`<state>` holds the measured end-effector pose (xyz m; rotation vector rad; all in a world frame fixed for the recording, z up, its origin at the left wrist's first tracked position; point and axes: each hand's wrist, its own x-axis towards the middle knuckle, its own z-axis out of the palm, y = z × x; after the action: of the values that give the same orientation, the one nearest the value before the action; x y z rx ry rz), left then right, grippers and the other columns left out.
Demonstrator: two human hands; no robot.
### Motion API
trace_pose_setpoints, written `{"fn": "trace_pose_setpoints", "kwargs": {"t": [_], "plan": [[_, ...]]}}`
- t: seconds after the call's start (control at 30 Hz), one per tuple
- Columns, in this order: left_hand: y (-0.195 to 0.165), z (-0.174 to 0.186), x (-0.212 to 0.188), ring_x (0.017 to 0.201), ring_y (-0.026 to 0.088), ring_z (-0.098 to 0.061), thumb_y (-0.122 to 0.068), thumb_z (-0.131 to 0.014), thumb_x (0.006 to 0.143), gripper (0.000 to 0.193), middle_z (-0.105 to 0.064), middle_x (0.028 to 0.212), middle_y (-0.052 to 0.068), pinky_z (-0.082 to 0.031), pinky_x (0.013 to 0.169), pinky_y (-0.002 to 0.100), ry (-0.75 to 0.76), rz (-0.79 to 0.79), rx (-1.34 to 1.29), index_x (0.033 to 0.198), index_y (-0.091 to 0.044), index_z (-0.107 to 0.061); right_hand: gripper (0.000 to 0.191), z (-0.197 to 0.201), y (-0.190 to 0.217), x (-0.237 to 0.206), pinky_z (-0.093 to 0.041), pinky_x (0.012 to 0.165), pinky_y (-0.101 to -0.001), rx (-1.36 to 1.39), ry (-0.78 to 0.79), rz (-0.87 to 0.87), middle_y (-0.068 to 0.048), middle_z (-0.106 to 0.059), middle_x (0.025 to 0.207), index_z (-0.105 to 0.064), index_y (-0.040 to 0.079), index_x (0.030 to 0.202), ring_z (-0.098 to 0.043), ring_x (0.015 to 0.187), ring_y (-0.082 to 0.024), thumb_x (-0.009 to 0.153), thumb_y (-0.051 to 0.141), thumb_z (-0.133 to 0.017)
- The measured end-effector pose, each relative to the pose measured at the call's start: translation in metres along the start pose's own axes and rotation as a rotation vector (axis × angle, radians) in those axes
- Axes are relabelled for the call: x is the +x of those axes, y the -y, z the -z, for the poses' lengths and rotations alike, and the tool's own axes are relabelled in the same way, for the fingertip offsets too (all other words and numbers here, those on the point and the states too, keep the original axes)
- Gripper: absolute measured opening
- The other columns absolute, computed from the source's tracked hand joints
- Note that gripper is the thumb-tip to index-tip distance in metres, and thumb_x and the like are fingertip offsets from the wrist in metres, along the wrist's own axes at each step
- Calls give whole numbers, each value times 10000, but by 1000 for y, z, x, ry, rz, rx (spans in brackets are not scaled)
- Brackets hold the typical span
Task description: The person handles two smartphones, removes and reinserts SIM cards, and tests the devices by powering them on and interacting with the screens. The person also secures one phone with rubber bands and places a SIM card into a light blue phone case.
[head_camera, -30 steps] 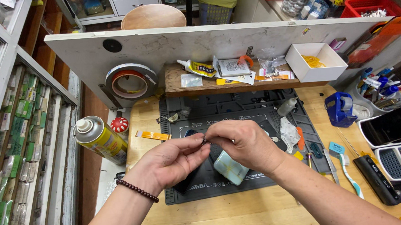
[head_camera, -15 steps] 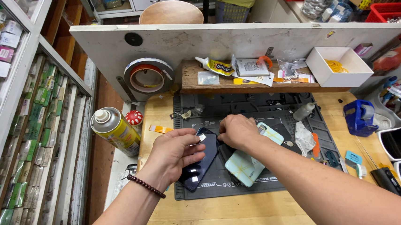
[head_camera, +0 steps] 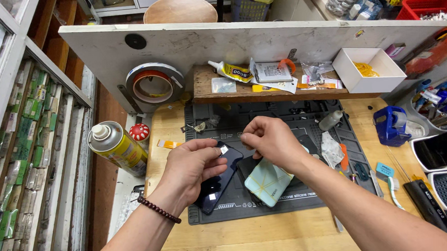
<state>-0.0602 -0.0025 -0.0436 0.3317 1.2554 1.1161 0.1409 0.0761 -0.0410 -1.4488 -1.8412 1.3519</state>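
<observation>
Black glass phone (head_camera: 218, 179) sat under the left hand (head_camera: 192, 169), grip curled shut round its edge, its long axis running diagonally from near-left to far-right over the grey repair mat (head_camera: 264, 114). The right hand (head_camera: 269, 140) pinched a small tab, fingertips closed, just above the pale green phone case (head_camera: 267, 181).

Both forearms enter from the lower edge, converging toward centre. Left hand (head_camera: 192, 169): palm down, fingers curled, thumb and forefinger pinched; beaded bracelet at the wrist. Right hand (head_camera: 270, 140): knuckles up, fingertips pinched together, close beside the left.
</observation>
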Motion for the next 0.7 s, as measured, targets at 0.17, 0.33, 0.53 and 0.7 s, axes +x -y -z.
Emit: {"fn": "trace_pose_setpoints", "kwargs": {"t": [0.17,0.33,0.53,0.7], "plan": [[0,-11,-9,794,235,-734,39,-688,855,303,-707,969,148,-653,677,320,24,-36,29,1153,58,-642,155,16,16,-37,-593,585,-284,190,0,-53,-34,-729,831,-717,6,966,-694,726,-100,859,114,-740],[1,-25,-20,781,231,-735,51,-692,838,331,-712,959,145,-644,660,321,38,-67,52,1164,66,-639,217,17,27,-63,-588,604,-287,193,-72,5,-17,-741,860,-730,19,1035,-677,743,-95,839,108,-748],[13,-53,-34,752,239,-740,36,-701,832,317,-730,951,159,-650,666,335,-37,-136,61,1143,76,-656,160,0,40,-80,-598,678,-314,-147,-330,183,-58,-775,784,-753,35,934,-744,718,-140,808,132,-738],[21,-68,-39,779,213,-751,35,-701,831,305,-743,975,144,-663,689,324,-42,-189,46,1131,67,-661,130,-9,43,-88,-594,692,-369,-337,-446,305,-125,-742,819,-743,31,899,-750,749,-271,786,77,-698]]}}
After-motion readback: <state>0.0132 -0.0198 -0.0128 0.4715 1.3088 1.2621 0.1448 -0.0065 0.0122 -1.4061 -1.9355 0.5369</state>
